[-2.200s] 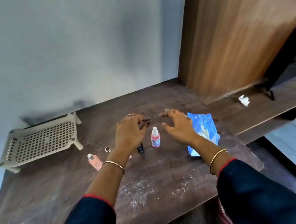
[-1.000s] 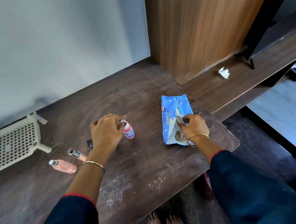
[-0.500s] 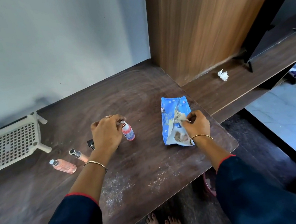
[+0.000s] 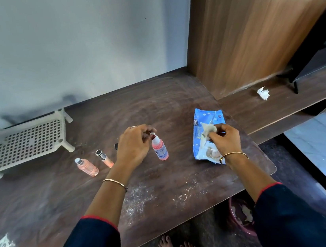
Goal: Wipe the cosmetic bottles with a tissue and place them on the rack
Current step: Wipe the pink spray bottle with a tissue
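Note:
My left hand [image 4: 132, 145] pinches the white cap of a small pink spray bottle [image 4: 160, 149] that stands tilted on the dark table [image 4: 156, 107]. My right hand [image 4: 225, 139] grips a pale tissue [image 4: 207, 131] that sticks out of the blue tissue pack [image 4: 204, 118] lying flat. A pink bottle [image 4: 87, 167] and a thin tube [image 4: 104, 158] stand left of my left wrist. A small dark item [image 4: 116, 146] is mostly hidden behind my left hand. The beige perforated rack [image 4: 23, 142] sits at the far left and holds nothing.
A crumpled white tissue [image 4: 263, 93] lies on the lower wooden shelf [image 4: 299, 95] at the right. A wooden cabinet side [image 4: 248, 25] rises behind the pack. White powder marks dust the table's front. A maroon bin [image 4: 241, 216] stands on the floor below the table edge.
My right hand went from the open table to the blue pack and has drawn a tissue partly out. My left hand took hold of the pink spray bottle's cap and tilted it.

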Demonstrator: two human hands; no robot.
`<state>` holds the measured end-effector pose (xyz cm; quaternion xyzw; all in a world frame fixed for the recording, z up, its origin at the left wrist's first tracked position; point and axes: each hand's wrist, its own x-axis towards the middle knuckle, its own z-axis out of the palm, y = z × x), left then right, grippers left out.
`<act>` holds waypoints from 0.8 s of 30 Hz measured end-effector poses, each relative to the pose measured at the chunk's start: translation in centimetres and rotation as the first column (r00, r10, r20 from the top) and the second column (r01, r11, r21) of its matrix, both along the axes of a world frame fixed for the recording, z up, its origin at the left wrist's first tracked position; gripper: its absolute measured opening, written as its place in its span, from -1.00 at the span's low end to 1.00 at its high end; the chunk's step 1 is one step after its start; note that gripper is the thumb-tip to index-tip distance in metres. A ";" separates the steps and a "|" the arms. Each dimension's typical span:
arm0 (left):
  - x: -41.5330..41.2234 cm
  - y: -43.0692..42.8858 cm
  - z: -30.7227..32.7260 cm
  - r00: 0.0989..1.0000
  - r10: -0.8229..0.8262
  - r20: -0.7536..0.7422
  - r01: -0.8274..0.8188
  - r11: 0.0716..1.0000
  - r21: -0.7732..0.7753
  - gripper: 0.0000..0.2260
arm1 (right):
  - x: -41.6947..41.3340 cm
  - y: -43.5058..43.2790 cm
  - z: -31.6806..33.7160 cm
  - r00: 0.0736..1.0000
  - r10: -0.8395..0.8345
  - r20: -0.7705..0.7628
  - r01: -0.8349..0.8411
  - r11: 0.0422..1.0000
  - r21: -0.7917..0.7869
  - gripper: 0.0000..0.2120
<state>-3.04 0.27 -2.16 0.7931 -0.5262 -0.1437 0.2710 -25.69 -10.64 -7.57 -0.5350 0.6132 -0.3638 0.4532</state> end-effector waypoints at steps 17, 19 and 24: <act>0.4 1.3 -2.1 0.985 -0.070 -0.157 0.091 0.987 0.136 -0.77 | 7.5 7.1 -2.2 0.939 0.280 -0.200 -0.340 0.845 -0.413 -0.80; 0.5 1.2 -2.4 0.983 -0.057 -0.174 0.079 0.989 0.126 -0.76 | 7.6 7.2 -2.2 0.942 0.265 -0.205 -0.332 0.824 -0.459 -0.80; 0.3 1.0 -2.8 0.984 -0.026 -0.177 0.042 0.995 0.086 -0.76 | 7.8 7.7 -2.6 0.922 0.330 -0.201 -0.386 0.755 -0.530 -0.81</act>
